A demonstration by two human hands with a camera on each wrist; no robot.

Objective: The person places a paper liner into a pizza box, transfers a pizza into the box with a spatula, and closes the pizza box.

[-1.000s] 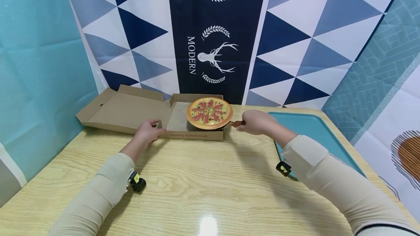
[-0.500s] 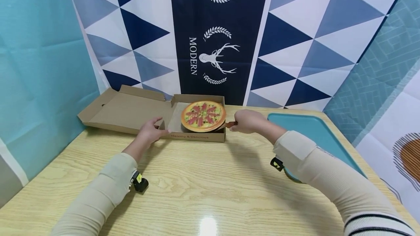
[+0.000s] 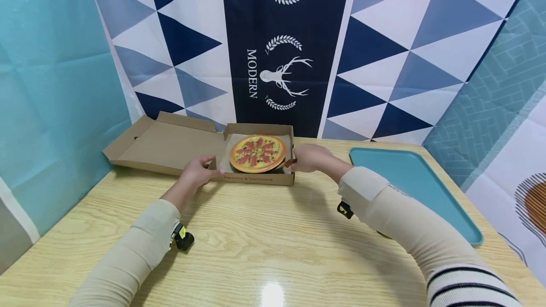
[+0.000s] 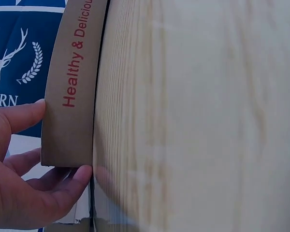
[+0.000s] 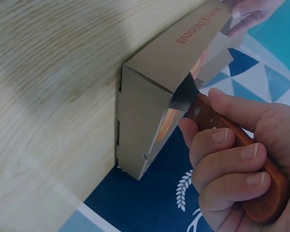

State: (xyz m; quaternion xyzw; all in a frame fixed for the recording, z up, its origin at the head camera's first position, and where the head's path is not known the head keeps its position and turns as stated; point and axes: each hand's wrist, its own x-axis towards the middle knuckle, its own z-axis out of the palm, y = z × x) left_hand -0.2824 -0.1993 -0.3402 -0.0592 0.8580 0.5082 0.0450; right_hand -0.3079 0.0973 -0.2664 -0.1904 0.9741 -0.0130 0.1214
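Note:
A round pizza (image 3: 258,153) with red topping strips lies within the base of an open cardboard pizza box (image 3: 256,179), on its paper liner. My right hand (image 3: 313,158) grips the brown wooden handle (image 5: 217,125) of a pizza server, fingers wrapped round it. The server's metal blade (image 5: 184,92) crosses the box's right wall; its far end is hidden beneath the pizza. At the box's front left corner, my left hand (image 3: 197,172) holds the cardboard. In the left wrist view, one digit touches the wall's upper edge, and other fingertips are at the corner.
The box's lid (image 3: 170,141) lies folded out to the left. A blue tray (image 3: 409,174) sits on the right of the wooden table (image 3: 256,236), partly behind my right sleeve. A patterned cloth (image 3: 277,37) hangs behind the box.
My right hand has moved left with the server, and the pizza has come left and lower into the box base. My left hand has stayed at the box corner.

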